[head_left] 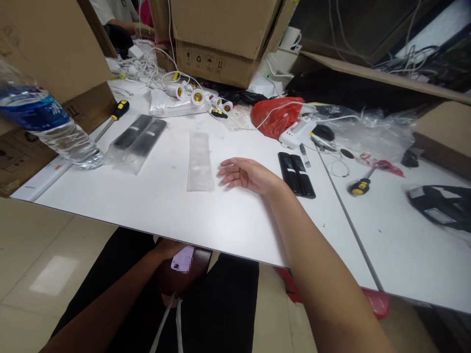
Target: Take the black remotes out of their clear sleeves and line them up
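Note:
My right hand (pixel 246 175) rests flat on the white table (pixel 154 206), fingers loosely stretched, holding nothing. Just left of its fingertips lies an empty clear plastic sleeve (pixel 199 161). Right of the wrist lie two black remote-like bars (pixel 296 174) side by side. My left hand (pixel 172 255) is below the table edge over my lap, around a small purple object (pixel 183 258); its fingers are mostly hidden.
Two bagged black bars (pixel 139 136), a water bottle (pixel 47 125) and a yellow-handled screwdriver (pixel 110 119) lie at left. Lamp sockets (pixel 191 94), cables, a red bag (pixel 276 115) and cardboard boxes (pixel 221 34) crowd the back. Another screwdriver (pixel 361 185) lies at right.

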Demonstrator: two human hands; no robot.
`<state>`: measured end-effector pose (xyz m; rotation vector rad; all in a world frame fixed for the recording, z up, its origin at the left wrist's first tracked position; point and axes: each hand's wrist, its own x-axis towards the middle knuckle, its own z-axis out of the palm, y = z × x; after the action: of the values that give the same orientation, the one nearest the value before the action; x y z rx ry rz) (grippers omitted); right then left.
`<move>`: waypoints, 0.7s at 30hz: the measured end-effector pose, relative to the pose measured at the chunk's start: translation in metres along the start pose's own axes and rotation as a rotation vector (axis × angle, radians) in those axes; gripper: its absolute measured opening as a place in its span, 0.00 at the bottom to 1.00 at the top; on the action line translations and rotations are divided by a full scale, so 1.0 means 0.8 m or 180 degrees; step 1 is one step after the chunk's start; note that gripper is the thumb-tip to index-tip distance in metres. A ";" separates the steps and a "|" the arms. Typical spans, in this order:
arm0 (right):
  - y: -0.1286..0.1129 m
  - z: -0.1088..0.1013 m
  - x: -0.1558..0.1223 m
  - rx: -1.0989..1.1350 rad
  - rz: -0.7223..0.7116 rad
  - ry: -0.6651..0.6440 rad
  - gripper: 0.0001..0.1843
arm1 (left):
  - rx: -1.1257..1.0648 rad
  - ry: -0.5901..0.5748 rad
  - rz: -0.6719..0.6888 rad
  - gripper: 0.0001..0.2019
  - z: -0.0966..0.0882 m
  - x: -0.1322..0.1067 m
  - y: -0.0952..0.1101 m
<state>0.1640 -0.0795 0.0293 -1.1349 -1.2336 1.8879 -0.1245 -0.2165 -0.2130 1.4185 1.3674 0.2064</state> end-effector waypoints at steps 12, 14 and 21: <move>0.009 0.014 -0.008 -0.0034 -0.0505 0.1203 0.07 | -0.0299 0.0245 -0.0051 0.25 -0.015 0.013 -0.024; 0.013 0.023 -0.007 -0.0089 -0.0555 0.1507 0.05 | -0.0241 0.0083 -0.0070 0.23 -0.016 0.014 -0.027; 0.029 0.012 0.011 -0.1210 -0.0920 0.2411 0.05 | 0.0134 -0.0316 -0.0283 0.17 -0.021 0.027 -0.033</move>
<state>0.1507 -0.0845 0.0070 -1.5664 -1.2264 0.8778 -0.1457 -0.1972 -0.2379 1.3810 1.3565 0.0486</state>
